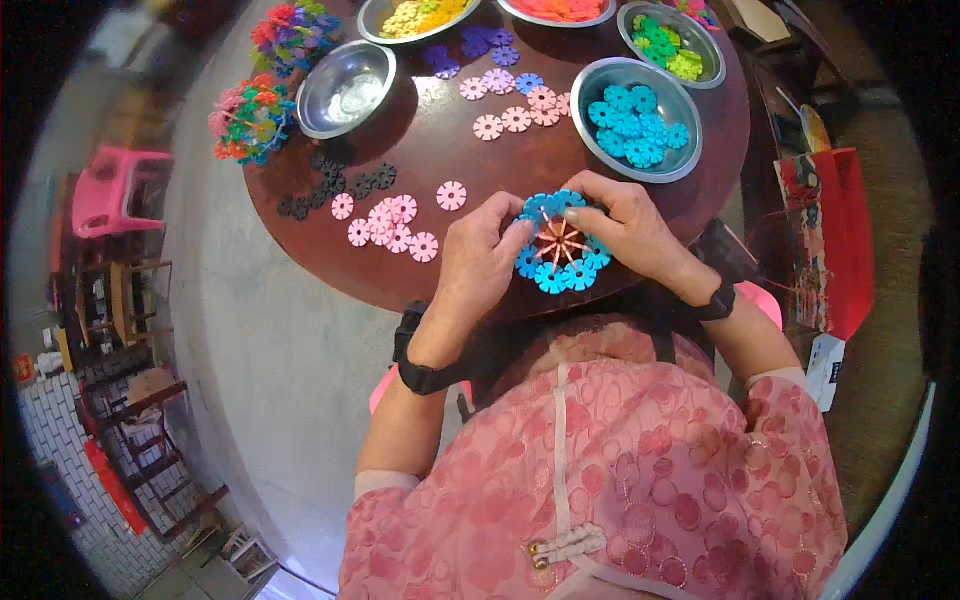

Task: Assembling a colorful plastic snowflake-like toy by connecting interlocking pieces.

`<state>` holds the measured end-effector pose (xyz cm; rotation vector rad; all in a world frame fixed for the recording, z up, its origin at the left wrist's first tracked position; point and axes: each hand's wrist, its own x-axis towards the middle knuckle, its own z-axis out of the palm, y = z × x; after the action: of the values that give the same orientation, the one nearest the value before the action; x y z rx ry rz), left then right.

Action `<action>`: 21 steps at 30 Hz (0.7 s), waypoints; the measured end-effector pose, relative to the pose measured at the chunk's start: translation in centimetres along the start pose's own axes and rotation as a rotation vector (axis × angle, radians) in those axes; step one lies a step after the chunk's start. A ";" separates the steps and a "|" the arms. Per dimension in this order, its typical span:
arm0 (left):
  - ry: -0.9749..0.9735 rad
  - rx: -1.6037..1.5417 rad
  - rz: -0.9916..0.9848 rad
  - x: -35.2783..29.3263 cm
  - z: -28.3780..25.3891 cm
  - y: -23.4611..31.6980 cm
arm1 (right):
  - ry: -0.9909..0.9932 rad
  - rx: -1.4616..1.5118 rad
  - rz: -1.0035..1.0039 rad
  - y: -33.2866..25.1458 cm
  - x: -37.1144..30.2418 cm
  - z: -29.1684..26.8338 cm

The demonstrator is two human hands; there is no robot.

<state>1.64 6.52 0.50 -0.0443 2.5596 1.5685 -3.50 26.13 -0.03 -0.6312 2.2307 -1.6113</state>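
Observation:
Between my hands is a round assembly of interlocking snowflake discs (551,279), with blue discs forming a ring around pinkish-orange discs set edge-on like spokes. My left hand (478,247) grips its left side, thumb and fingers closed on the ring. My right hand (628,228) holds the upper right side, thumb pressed on a blue disc. Both hands are above the near edge of the round dark table (330,250). Loose pink discs (382,222) lie left of my left hand. A metal bowl of blue discs (640,135) stands beyond my right hand.
Black discs (325,185) lie at the table's left. An unfilled metal bowl (345,92) stands behind them, beside multicoloured disc balls (252,125). Farther back are bowls of yellow (420,18), orange-red (560,10) and green discs (668,45). A pink stool (115,190) stands left.

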 end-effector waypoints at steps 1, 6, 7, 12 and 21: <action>0.020 0.041 0.069 0.1 0.1 0.2 | -0.040 -0.013 0.019 0.0 0.0 -0.4; 0.001 0.088 0.120 -0.2 0.7 0.8 | -0.103 -0.165 0.059 -0.5 -0.1 -0.7; -0.012 0.076 0.110 -0.2 0.7 0.8 | -0.083 -0.174 0.052 -0.5 -0.1 -0.6; 0.022 0.083 0.173 -0.3 1.0 0.4 | -0.026 -0.248 -0.011 -0.5 -0.3 -0.2; 0.074 0.140 0.245 -0.3 1.2 0.5 | 0.001 -0.238 -0.036 -0.3 -0.4 0.1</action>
<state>2.01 7.77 0.44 0.2397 2.8165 1.4816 -3.08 26.20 0.26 -0.7348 2.4471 -1.3719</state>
